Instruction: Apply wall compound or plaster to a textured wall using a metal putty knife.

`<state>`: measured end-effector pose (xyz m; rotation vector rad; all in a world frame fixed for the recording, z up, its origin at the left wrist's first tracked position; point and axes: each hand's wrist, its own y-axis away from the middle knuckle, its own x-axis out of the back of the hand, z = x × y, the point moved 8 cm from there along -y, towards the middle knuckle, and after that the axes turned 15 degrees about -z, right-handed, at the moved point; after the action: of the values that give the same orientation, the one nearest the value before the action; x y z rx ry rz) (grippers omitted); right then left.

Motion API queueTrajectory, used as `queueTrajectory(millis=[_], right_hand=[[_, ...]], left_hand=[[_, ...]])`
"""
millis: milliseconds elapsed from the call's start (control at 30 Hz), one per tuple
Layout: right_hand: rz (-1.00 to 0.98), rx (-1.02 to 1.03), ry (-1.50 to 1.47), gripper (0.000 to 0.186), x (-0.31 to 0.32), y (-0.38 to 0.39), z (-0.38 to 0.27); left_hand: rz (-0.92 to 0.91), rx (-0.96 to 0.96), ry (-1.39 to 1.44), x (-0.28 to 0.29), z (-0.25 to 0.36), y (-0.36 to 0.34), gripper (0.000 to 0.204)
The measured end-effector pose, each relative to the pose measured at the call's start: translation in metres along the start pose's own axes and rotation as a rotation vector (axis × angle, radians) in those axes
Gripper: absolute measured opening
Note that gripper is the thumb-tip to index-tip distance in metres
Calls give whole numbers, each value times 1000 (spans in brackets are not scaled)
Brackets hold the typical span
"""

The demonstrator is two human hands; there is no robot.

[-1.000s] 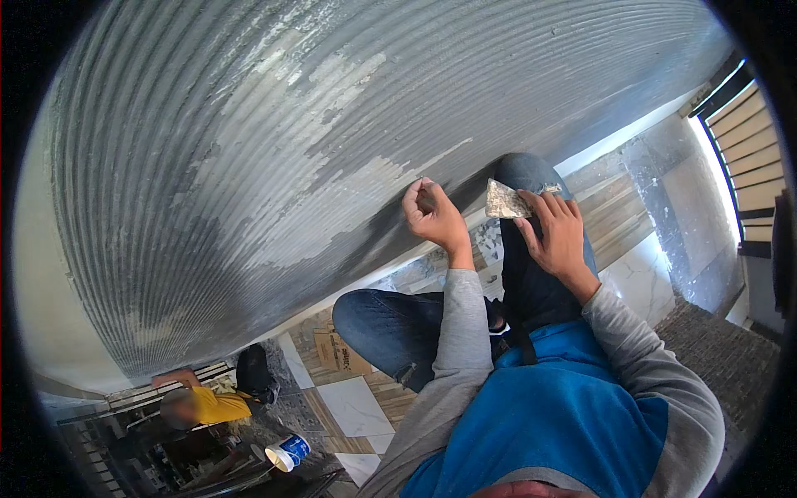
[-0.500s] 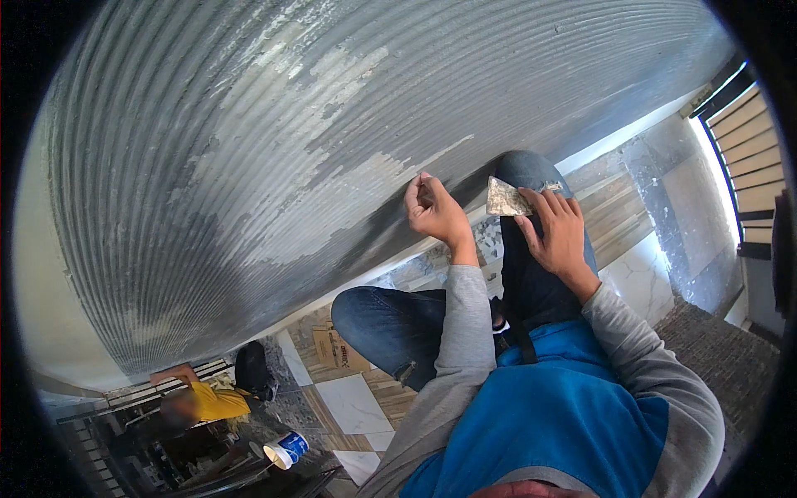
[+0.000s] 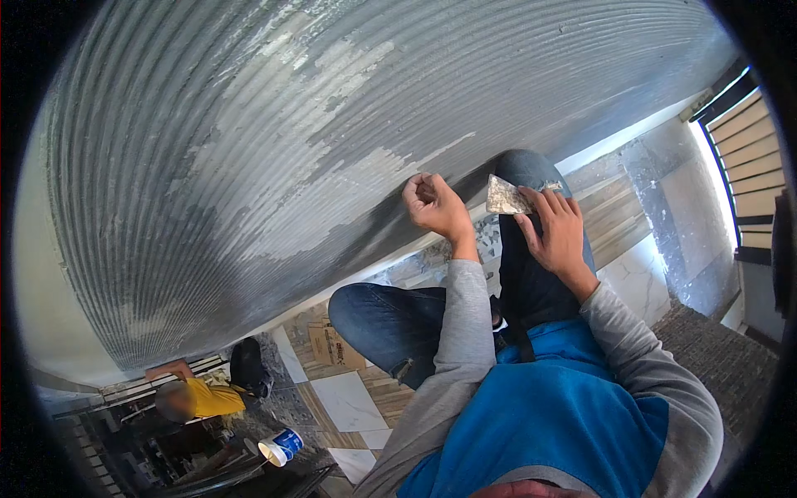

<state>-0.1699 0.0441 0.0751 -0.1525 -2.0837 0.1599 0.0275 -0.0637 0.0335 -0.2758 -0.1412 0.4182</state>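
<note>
A grooved wall point(image 3: 274, 166) coated in grey fills the view in front of me, with paler smooth patches across its middle. Close to its lower part is my left hand point(image 3: 440, 209), fingers curled in toward the thumb; whether anything is inside them cannot be made out. Over my bent right knee, my right hand point(image 3: 554, 232) grips a putty knife point(image 3: 507, 197). The flat, flared blade is crusted with dried pale material and points left toward my other hand. My fingers hide its handle end.
Another person in a yellow top point(image 3: 216, 398) is at the lower left, near a white and blue bucket point(image 3: 281, 447). A flattened cardboard piece point(image 3: 334, 345) lies on the tiled floor point(image 3: 353, 402) beside my left knee. A slatted gate point(image 3: 745, 166) stands at the right.
My left hand's fingers have curled slightly more, while my right hand holds the putty knife in nearly the same place. The view has shifted a little.
</note>
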Motion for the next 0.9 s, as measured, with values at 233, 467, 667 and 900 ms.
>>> queueTrajectory(millis=[233, 467, 667, 900], right_hand=[[-6, -7, -17, 40, 1, -1, 1], [-6, 12, 4, 40, 0, -1, -1], [-16, 8, 22, 40, -1, -1, -1], [-25, 5, 25, 38, -3, -1, 0]], left_hand=[[-6, -56, -1, 11, -10, 7, 12], [-24, 50, -151, 32, -20, 17, 22], [-26, 150, -30, 40, -26, -1, 23], [-70, 548, 318, 32, -49, 5, 24]])
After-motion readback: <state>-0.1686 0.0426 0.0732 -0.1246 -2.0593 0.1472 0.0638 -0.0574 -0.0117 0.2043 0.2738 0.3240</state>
